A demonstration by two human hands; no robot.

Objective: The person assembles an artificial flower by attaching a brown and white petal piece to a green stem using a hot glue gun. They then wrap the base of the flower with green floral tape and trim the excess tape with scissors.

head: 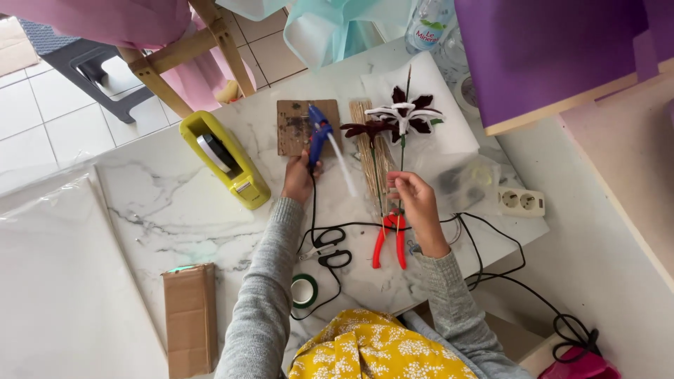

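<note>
Left hand [298, 179] clamped on blue glue gun [319, 133]. Right hand [415, 200] pinched flower stem [401, 151] (12 o'clock). Red pliers [390, 242] at 6; bare marble table [175, 210] at 9.

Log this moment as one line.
left hand: holds blue glue gun | right hand: holds dark maroon-and-white artificial flower stem | surface: white marble table

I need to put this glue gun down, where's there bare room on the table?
Bare marble lies between the tape dispenser, the cardboard piece and your left sleeve. It is crowded around the scissors, pliers and cord.
</note>
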